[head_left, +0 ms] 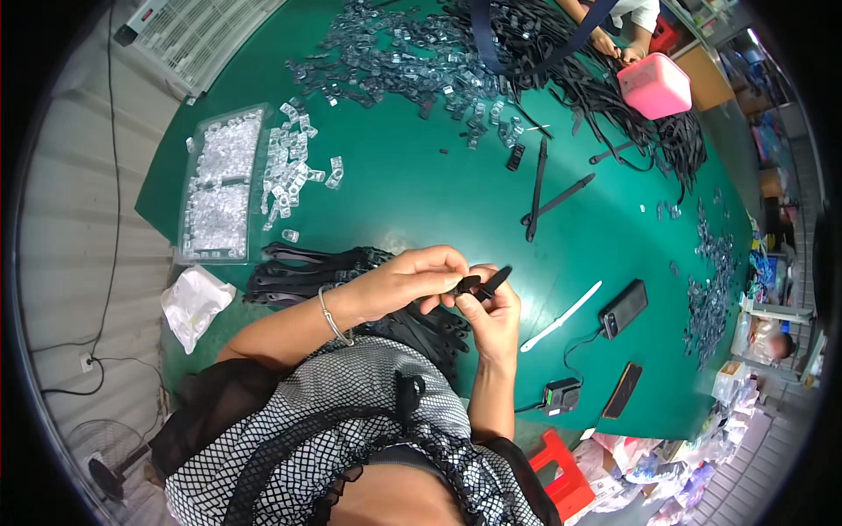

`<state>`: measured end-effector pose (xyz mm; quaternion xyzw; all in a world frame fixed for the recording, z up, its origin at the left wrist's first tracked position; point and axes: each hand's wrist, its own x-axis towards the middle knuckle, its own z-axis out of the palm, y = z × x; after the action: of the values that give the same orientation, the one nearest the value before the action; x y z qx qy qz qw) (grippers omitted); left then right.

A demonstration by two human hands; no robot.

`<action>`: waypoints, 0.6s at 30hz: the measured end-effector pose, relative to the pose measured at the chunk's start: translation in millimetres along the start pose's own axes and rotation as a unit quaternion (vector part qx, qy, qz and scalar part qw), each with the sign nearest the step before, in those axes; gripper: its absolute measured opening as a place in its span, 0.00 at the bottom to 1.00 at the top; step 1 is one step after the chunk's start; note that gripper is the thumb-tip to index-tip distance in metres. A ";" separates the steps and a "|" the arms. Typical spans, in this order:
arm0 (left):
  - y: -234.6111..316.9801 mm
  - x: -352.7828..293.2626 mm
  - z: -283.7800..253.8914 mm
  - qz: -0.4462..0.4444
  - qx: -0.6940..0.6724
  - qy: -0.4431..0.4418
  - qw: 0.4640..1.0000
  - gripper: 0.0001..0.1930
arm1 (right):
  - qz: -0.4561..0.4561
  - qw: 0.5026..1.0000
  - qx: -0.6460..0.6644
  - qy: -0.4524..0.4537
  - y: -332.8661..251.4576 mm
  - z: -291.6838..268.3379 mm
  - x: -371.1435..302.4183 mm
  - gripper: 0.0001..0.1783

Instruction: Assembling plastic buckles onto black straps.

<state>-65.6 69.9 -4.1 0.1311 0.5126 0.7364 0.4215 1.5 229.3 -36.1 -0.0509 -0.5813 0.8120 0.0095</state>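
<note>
Left hand (421, 279) and right hand (493, 323), close together, pinch what seems a black strap (496, 280), likely light and bendable, best held near its ends.

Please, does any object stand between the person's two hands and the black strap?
Nothing visible stands in the way: the left hand and right hand both have fingers on the black strap. The white strip lies apart, farther right on the green table.

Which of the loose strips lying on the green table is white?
The white strip, slanting between the person's right hand and the black box-shaped device. Its colour sets it apart: the crossed strips farther up are black.
</note>
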 end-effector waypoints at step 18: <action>-8.9 0.7 14.4 -0.031 -0.112 -0.007 0.993 0.07 | -0.143 0.989 -0.025 0.029 4.6 -4.1 -11.2 0.12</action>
<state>-52.7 80.7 -5.7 0.0719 0.4276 0.7748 0.4601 13.1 230.8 -40.9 0.0084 -0.6022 0.7858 0.1410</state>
